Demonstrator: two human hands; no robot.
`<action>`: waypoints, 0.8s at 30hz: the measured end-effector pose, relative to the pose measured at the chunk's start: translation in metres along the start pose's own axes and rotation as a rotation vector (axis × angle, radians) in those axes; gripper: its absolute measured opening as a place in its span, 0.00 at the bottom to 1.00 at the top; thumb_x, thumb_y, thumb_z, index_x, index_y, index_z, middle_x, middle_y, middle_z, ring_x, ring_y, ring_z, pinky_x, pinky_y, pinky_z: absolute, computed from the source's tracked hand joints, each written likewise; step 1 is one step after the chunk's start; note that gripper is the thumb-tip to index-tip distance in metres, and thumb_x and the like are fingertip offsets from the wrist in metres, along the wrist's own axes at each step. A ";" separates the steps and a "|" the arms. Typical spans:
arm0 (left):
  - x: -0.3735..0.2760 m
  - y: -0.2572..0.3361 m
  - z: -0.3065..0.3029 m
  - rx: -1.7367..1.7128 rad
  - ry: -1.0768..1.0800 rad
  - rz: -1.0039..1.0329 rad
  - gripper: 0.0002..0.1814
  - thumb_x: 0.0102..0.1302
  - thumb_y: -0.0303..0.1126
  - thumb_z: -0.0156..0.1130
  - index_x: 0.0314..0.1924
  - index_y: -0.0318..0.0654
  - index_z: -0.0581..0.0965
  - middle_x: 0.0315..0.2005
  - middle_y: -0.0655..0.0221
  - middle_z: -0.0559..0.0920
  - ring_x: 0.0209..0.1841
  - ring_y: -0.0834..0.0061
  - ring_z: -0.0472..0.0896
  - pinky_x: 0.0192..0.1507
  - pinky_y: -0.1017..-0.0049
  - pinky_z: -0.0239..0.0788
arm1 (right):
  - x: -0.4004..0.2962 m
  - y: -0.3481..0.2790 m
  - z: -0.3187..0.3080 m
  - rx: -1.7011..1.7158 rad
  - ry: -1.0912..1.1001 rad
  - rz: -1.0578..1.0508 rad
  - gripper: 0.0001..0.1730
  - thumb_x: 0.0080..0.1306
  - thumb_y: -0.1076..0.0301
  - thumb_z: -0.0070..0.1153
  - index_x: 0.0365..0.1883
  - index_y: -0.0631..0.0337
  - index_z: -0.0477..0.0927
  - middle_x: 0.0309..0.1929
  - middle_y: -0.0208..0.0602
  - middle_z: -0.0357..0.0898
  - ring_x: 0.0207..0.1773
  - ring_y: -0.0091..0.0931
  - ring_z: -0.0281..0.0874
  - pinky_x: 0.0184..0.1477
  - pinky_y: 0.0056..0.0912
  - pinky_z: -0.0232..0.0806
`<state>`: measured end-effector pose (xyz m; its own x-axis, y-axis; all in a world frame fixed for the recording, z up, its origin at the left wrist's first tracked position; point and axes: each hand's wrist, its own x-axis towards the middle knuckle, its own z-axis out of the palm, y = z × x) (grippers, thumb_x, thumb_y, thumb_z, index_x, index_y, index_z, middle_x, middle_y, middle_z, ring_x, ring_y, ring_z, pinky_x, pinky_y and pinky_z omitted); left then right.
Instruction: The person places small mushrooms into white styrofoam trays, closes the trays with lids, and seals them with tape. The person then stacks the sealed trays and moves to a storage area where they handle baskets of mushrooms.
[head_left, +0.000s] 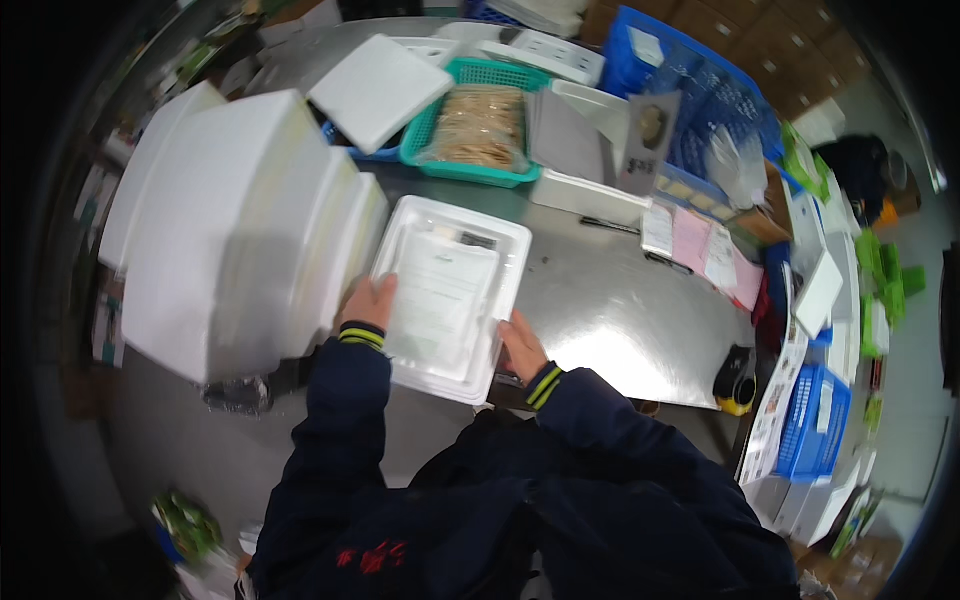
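Observation:
Both of my hands hold a shallow white foam box (515, 259) by its two long sides, in front of my body at the edge of the metal table. My left hand (369, 301) grips the left side, with its thumb over the rim. At the lower right side, my right hand (523, 345) has its fingers partly hidden behind the box. Inside lies a clear plastic bag or sheet (442, 300) with printed writing, and a small dark patch shows near its top. Large white foam boxes (217, 225) stand close beside my left hand.
Behind the box, a teal plastic basket (472, 176) holds bagged brown items (480, 124). A white foam lid (382, 90) leans left of it. On the metal table (592, 300) lie a pen (619, 225), pink slips (690, 236) and a black-and-yellow tape measure (735, 380). Blue crates (814, 424) stand at right.

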<state>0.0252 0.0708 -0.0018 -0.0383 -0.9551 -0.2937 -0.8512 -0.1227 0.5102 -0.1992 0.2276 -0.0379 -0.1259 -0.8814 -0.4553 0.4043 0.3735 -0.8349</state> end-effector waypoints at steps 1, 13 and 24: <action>-0.001 0.007 0.005 0.045 0.026 -0.020 0.37 0.61 0.61 0.48 0.52 0.30 0.71 0.45 0.44 0.76 0.51 0.48 0.73 0.53 0.61 0.63 | 0.009 0.012 -0.010 0.062 -0.031 -0.005 0.32 0.70 0.57 0.42 0.66 0.66 0.53 0.58 0.42 0.68 0.57 0.27 0.65 0.58 0.26 0.58; -0.110 0.111 0.077 -0.277 -0.166 0.519 0.25 0.63 0.48 0.56 0.47 0.30 0.70 0.33 0.50 0.80 0.37 0.53 0.80 0.38 0.65 0.69 | -0.115 -0.052 -0.124 -0.133 0.364 -0.170 0.28 0.70 0.57 0.43 0.65 0.60 0.60 0.53 0.43 0.74 0.54 0.27 0.71 0.56 0.27 0.62; -0.137 0.205 0.218 -0.281 -0.101 0.636 0.27 0.66 0.45 0.54 0.51 0.23 0.68 0.41 0.47 0.78 0.41 0.57 0.78 0.43 0.67 0.68 | -0.155 -0.085 -0.272 -0.317 0.571 -0.139 0.35 0.64 0.48 0.51 0.62 0.63 0.64 0.53 0.49 0.73 0.56 0.36 0.71 0.57 0.31 0.62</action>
<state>-0.2581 0.2354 -0.0331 -0.5440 -0.8366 0.0643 -0.4805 0.3734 0.7935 -0.4603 0.4110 0.0198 -0.6528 -0.6685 -0.3564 0.0748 0.4113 -0.9084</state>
